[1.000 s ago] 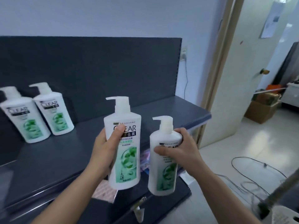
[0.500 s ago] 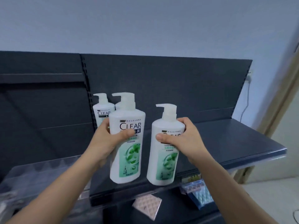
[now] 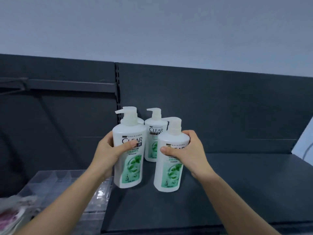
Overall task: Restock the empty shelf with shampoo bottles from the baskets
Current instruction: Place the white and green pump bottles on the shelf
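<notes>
Pale blue-grey wall (image 3: 152, 28), evenly and softly lit, above a dark grey back panel (image 3: 220, 107). A slotted upright (image 3: 116, 82) divides the panel, with a horizontal rail (image 3: 67, 84) to its left. Dark shelf (image 3: 220, 192) below; clear plastic tray (image 3: 59, 177) at lower left.

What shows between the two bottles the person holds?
In the head view, a third shampoo bottle, standing farther back on the dark shelf, shows in the gap between them.

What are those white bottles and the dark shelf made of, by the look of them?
The white bottles look like glossy plastic: smooth, opaque, softly shining, with moulded pump tops. The dark shelf looks like painted metal, matt: a thin flat deck and a slotted upright behind it, though coated board cannot be ruled out.
</notes>
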`<state>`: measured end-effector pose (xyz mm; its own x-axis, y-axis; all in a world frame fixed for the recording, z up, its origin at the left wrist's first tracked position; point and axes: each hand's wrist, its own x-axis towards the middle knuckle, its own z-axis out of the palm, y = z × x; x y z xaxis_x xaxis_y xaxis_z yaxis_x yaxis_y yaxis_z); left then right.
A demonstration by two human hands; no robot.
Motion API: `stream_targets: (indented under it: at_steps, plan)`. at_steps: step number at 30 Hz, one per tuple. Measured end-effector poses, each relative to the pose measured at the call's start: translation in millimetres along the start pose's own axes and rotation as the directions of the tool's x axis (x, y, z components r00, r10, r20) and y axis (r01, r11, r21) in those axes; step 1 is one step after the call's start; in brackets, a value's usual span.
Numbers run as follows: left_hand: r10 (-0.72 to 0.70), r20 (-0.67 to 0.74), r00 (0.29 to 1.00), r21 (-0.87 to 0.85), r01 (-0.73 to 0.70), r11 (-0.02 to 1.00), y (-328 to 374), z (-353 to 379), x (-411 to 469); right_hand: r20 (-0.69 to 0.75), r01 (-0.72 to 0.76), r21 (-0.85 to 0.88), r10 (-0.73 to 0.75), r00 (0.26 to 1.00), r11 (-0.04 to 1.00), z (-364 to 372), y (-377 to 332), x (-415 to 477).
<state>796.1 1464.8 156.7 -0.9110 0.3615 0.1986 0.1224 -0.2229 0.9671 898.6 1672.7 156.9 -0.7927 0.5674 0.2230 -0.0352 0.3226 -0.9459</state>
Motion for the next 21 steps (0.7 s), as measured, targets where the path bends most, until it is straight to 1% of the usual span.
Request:
stream_targets:
  at_steps: [4, 7, 13, 21]
  plan:
    - [-0.013, -0.053, 0.999, 0.033, 0.015, 0.999, -14.6, -1.3, 16.6, 0.022, 0.015, -0.023, -0.014, 1.0, 1.0, 10.9, 11.2, 23.3]
    - [-0.02, -0.053, 0.998, 0.047, 0.023, 0.999, -23.0, -3.2, 27.3, 0.04, 0.015, -0.042, -0.014, 0.999, 0.999, 20.1, 16.3, 36.0]
    - [-0.028, 0.008, 1.0, 0.047, 0.027, 0.999, -40.2, -12.5, 49.0, 0.058, -0.008, -0.062, 0.012, 0.998, 0.998, 38.3, 23.6, 51.1]
    - [-0.05, 0.105, 0.993, 0.039, 0.046, 0.998, -55.3, -24.8, 70.2, 0.006, -0.029, -0.076, 0.029, 1.0, 0.997, 56.4, 22.8, 58.2]
